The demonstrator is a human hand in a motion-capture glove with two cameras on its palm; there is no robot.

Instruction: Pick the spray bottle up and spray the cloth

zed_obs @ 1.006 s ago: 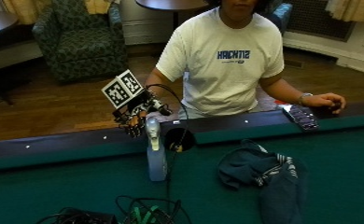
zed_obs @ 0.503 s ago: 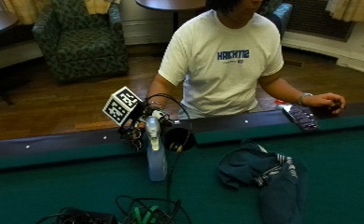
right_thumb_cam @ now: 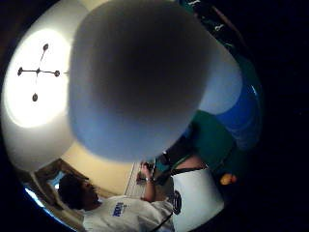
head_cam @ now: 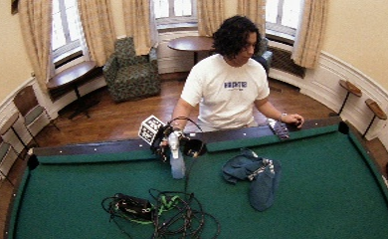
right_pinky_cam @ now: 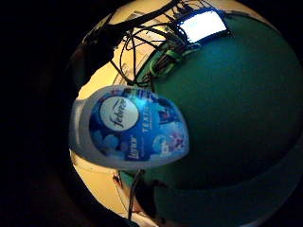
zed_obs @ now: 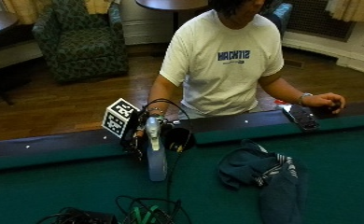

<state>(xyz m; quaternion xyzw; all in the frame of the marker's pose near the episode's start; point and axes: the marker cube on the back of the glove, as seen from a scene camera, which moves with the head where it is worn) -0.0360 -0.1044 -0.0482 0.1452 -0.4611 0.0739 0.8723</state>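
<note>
Green felt [zed_obs: 58, 186] covers the table, where the bottle [zed_obs: 157, 161] stands upright, gripped at its neck by the right hand [zed_obs: 142, 135]. "Febreze" is read on its label [right_pinky_cam: 137, 130]. Well apart lies the cloth [zed_obs: 266, 172]. Finger detail is hidden.

The spray bottle [right_thumb_cam: 140, 77] looms close; a person [right_thumb_cam: 120, 208] sits beyond.

You wear a white short-sleeved T-shirt [zed_obs: 225, 70] with dark blue block lettering [zed_obs: 233, 55] across the chest. Your right hand [zed_obs: 143, 136] is covered by a black glove. A pale wristband or watch [zed_obs: 302, 97] circles your bare left wrist. Your hair is dark and curly.
</note>
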